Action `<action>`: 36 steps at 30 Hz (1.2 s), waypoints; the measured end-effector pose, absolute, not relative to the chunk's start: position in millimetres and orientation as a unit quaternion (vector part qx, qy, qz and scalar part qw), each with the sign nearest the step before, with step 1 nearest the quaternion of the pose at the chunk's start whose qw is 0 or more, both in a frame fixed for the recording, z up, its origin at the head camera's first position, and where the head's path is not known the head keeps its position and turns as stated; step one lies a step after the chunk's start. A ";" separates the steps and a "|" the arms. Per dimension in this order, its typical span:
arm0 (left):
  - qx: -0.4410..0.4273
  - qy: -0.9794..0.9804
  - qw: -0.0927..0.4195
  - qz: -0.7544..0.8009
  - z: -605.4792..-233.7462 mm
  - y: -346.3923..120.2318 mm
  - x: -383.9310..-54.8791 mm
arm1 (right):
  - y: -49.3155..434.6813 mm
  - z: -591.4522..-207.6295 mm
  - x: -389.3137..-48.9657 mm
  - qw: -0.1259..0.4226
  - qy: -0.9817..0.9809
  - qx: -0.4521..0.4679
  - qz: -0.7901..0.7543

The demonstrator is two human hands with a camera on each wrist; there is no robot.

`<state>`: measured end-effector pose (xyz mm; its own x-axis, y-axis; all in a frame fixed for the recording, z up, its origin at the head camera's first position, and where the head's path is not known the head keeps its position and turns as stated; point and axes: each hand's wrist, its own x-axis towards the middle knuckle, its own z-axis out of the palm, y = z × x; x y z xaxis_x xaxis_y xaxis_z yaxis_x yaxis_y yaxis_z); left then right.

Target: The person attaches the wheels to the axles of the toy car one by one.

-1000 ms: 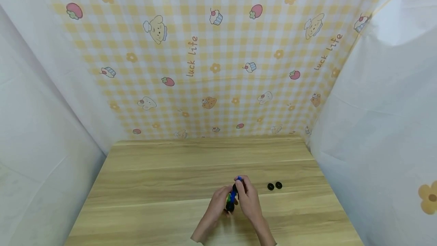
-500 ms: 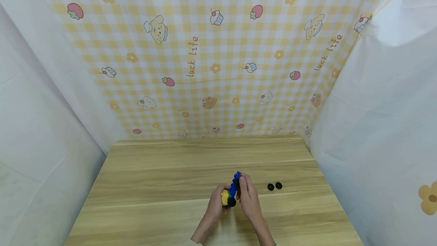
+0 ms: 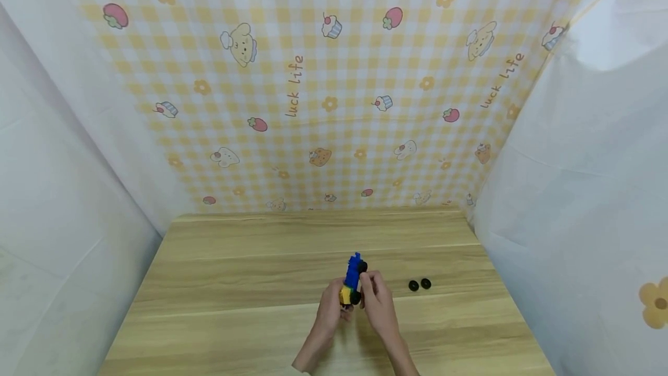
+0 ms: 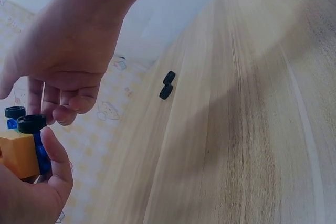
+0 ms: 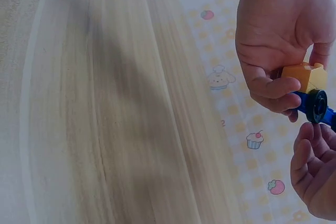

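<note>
My left hand (image 3: 330, 305) holds a toy building-block car (image 3: 352, 274) by its yellow cab end. The chassis is blue with a bit of green, and black wheels (image 3: 362, 267) show along its right side. In the left wrist view the left thumb presses the blue side below a wheel (image 4: 31, 123). My right hand (image 3: 378, 300) is close against the car's right side, fingers loosely bent. Its fingertips meet or nearly meet the wheel (image 5: 316, 105) in the right wrist view, without visibly gripping it. The car's far side is hidden by the left hand.
Two loose black tyres (image 3: 420, 285) lie side by side on the wooden table (image 3: 235, 283), right of the hands. A yellow checked cloth (image 3: 334, 74) hangs behind the table, and white sheets (image 3: 584, 190) enclose both sides.
The car has turned and now points away, its blue end higher and its yellow cab exposed. My right hand has slid down from the blue end to beside the wheels. The loose tyres stayed put.
</note>
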<state>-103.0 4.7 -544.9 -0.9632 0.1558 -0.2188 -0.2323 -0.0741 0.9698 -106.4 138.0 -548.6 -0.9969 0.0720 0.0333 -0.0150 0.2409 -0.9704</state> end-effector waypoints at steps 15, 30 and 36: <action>-0.049 0.684 0.115 0.719 -546.6 9.7 -101.7 | 129.2 -554.9 -98.5 -0.029 -0.819 0.012 0.573; -0.050 0.689 0.110 0.715 -548.8 14.2 -100.8 | 134.5 -552.2 -97.4 -0.052 -0.790 -0.030 0.610; -0.049 0.696 0.106 0.709 -546.8 17.9 -97.6 | 138.2 -552.6 -98.1 -0.066 -0.757 -0.030 0.649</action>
<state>-97.6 17.9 -546.8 -0.9728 0.0828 -0.2162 -0.2177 -0.0099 0.9760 -98.1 138.2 -552.6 -0.9894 -0.0409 -0.1394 0.1314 0.1561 -0.9789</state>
